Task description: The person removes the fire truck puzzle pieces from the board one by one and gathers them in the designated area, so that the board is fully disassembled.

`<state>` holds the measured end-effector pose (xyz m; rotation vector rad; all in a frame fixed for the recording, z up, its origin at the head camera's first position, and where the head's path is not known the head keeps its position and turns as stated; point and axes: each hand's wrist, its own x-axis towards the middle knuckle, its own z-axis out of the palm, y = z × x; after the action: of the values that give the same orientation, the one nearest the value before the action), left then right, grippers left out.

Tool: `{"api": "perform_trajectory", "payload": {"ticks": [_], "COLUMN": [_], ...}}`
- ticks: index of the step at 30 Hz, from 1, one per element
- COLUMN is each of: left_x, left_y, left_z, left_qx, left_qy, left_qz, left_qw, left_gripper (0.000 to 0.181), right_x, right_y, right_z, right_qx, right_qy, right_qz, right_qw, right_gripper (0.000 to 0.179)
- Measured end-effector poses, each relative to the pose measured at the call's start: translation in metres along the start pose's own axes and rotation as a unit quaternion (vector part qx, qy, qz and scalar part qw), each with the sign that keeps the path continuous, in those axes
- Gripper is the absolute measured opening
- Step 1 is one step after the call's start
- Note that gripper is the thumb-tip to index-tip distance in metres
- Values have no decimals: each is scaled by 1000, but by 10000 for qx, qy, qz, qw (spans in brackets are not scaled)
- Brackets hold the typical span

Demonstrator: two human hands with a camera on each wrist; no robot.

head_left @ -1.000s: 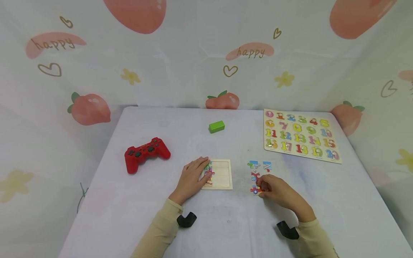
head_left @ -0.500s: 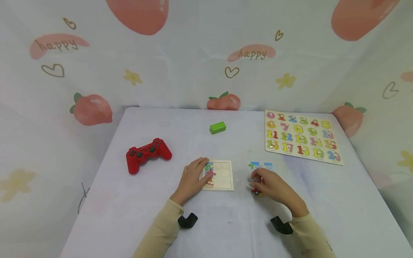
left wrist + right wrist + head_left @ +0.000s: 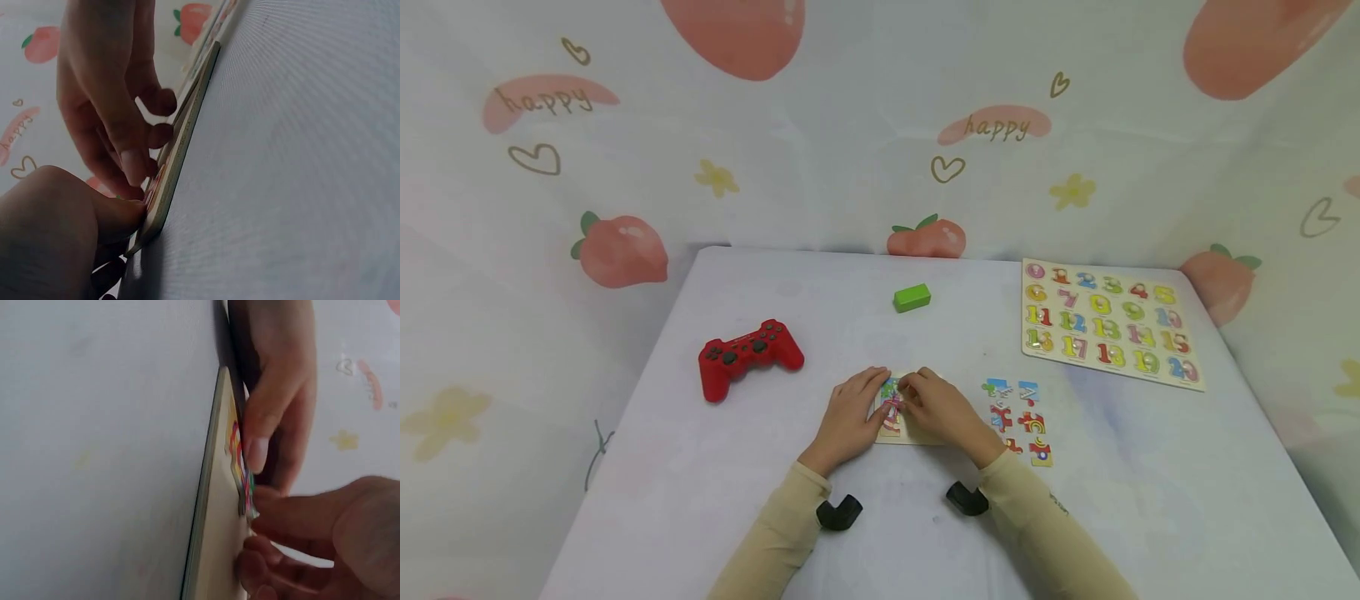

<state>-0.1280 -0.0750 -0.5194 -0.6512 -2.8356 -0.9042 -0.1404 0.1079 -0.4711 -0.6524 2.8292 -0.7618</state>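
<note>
A small wooden jigsaw board [image 3: 916,435] lies at the middle of the table, with picture pieces [image 3: 891,425] along its left side. My left hand [image 3: 850,412] holds the board by its left edge, thumb over the pieces. Above the same strip, my right hand [image 3: 946,410] reaches in from the right, its fingertips at the upper pieces. In the right wrist view, the right thumb and fingers [image 3: 303,515] meet the inset strip [image 3: 240,469] close to the left thumb [image 3: 256,453]. Several loose jigsaw pieces [image 3: 1032,422] lie in two columns right of the board.
Behind the board is a green block [image 3: 912,298]. A red game controller [image 3: 751,357] lies to the left, and a number puzzle board [image 3: 1105,323] occupies the back right. A printed cloth [image 3: 842,150] hangs behind the table.
My right hand has left the loose pieces and moved left onto the board, uncovering both columns. My left hand stays at the board's left edge.
</note>
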Motion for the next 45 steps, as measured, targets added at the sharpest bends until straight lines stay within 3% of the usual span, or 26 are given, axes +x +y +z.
{"api": "perform_trajectory", "payload": {"ticks": [11, 18, 23, 32, 45], "left_x": [-1, 0, 0, 0, 0], "left_y": [2, 1, 2, 1, 1], "left_z": [-1, 0, -1, 0, 1], "left_qx": [42, -46, -80, -52, -49], "left_qy": [128, 121, 90, 120, 72], "left_qz": [95, 0, -17, -27, -102], "left_qw": [9999, 9999, 9999, 9999, 9999], "left_gripper": [48, 47, 48, 49, 51], "right_x": [6, 9, 7, 9, 11], "right_y": [-9, -10, -12, -13, -11], "right_z": [5, 10, 12, 9, 11], "right_qx": [296, 611, 516, 539, 1032], "right_qy": [422, 414, 713, 568, 759], "right_qz": [184, 371, 644, 752, 720], "right_qw": [9985, 9966, 9940, 9941, 9891], "right_gripper": [15, 9, 13, 14, 15]}}
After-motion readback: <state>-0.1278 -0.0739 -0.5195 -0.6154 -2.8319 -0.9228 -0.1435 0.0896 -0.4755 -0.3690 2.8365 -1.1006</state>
